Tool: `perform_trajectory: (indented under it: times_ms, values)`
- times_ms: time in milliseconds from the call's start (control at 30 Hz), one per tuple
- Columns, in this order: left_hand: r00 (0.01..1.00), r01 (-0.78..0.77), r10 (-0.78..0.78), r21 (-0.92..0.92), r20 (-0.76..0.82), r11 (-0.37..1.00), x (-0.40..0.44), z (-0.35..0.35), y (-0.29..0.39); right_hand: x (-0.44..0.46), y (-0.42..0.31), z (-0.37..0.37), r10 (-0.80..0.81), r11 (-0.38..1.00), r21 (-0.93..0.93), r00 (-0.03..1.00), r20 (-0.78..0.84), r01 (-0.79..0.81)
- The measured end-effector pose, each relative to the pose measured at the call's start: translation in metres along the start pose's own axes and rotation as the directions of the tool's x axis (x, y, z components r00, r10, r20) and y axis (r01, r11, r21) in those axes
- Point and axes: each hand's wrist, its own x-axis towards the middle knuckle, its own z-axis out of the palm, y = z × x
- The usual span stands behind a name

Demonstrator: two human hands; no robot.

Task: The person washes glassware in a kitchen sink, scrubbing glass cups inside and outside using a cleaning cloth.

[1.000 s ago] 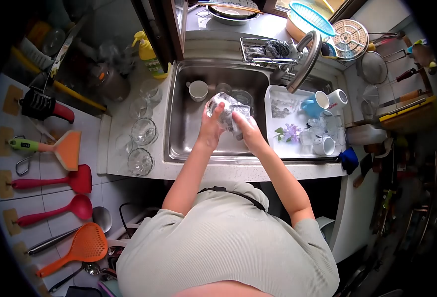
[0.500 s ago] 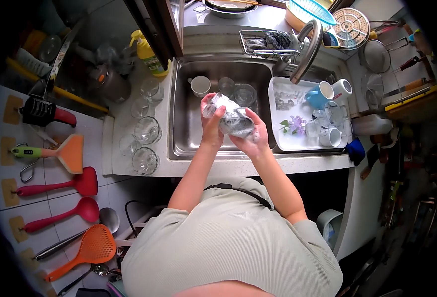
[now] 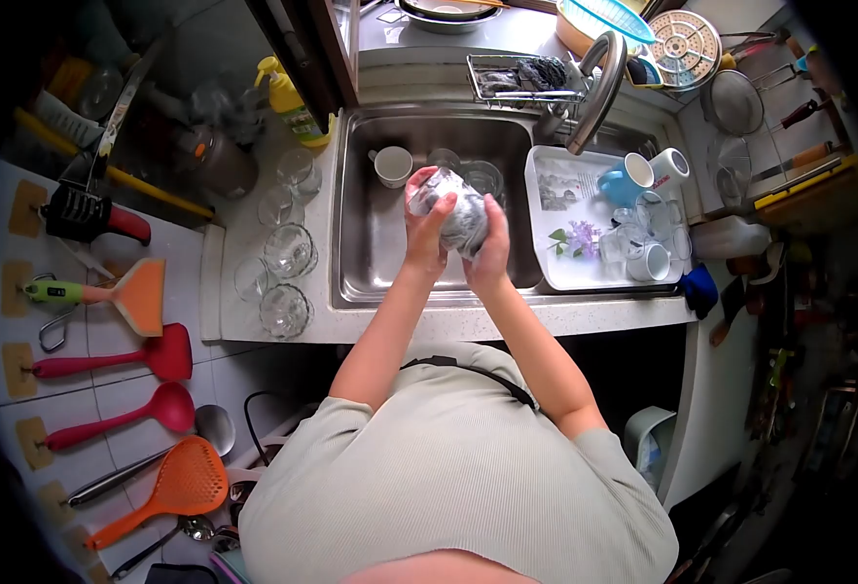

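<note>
Over the steel sink (image 3: 371,248), both hands hold a soapy glass (image 3: 434,192) with a grey scrubbing cloth (image 3: 463,226) against it. My left hand (image 3: 427,229) wraps the glass from the left, thumb across its front. On the right, my right hand (image 3: 490,248) presses the cloth to the glass, fingers bent round it. Foam and the hands hide part of both. A white mug (image 3: 391,166) stands at the sink's back left, and a clear glass dish (image 3: 482,179) lies behind the hands.
Right of the sink, a white tray (image 3: 565,268) carries a blue mug (image 3: 625,178), white mugs and several glasses. The faucet (image 3: 599,107) arches above its back edge. Several glass cups (image 3: 286,310) line the left counter, near a yellow bottle (image 3: 288,102). Utensils hang at left.
The glass and cloth have turned in my hands, and the cloth now sits more upright. My right hand has shifted from beneath it to its right side.
</note>
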Motion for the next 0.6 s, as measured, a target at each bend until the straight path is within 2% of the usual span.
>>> perform_trajectory:
  times_ms: [33, 67, 100, 167, 267, 367, 400, 500, 533, 600]
  values:
    - [1.000, 0.009, -0.009, -0.003, 0.021, 1.000, 0.001, 0.005, 0.000, 0.003, -0.007, 0.007, 0.056, 0.966, 0.257, 0.995, -0.079, -0.034]
    - [0.999, 0.022, -0.021, -0.019, 0.044, 1.000, 0.006, 0.008, -0.001, 0.008, -0.001, 0.002, -0.008, 0.961, 0.274, 0.994, -0.111, 0.038]
    - [0.999, 0.001, 0.000, -0.014, 0.037, 1.000, 0.008, 0.015, 0.005, 0.000, -0.019, 0.021, 0.046, 0.951, 0.308, 0.993, -0.112, -0.009]
    - [0.999, -0.001, 0.001, -0.001, 0.042, 1.000, 0.013, 0.023, 0.009, 0.004, -0.020, 0.022, -0.035, 0.992, 0.114, 0.993, -0.110, 0.048]
    - [0.994, -0.087, 0.079, 0.094, 0.078, 0.992, 0.019, 0.024, 0.003, 0.011, -0.005, 0.008, -0.279, 0.949, -0.137, 0.959, 0.050, 0.284]
    - [0.994, -0.089, 0.085, 0.055, 0.065, 0.995, 0.021, 0.025, -0.001, 0.010, -0.011, 0.009, -0.284, 0.937, -0.186, 0.955, 0.087, 0.296]
    - [0.991, -0.125, 0.119, 0.101, 0.061, 0.987, 0.021, 0.027, -0.001, 0.007, -0.019, 0.009, -0.114, 0.993, -0.031, 0.993, 0.008, 0.114]
    - [0.989, -0.133, 0.125, 0.118, 0.075, 0.984, 0.017, 0.038, -0.004, 0.005, -0.045, 0.005, 0.113, 0.964, 0.240, 0.994, 0.014, -0.113]
    - [0.983, -0.164, 0.151, 0.142, 0.101, 0.976, 0.016, 0.042, -0.007, 0.002, -0.057, 0.008, 0.188, 0.957, 0.235, 0.980, -0.063, -0.169]
    - [0.974, -0.207, 0.186, 0.167, 0.130, 0.964, 0.013, 0.050, -0.014, 0.004, -0.067, 0.003, 0.136, 0.984, 0.128, 0.983, -0.124, -0.120]
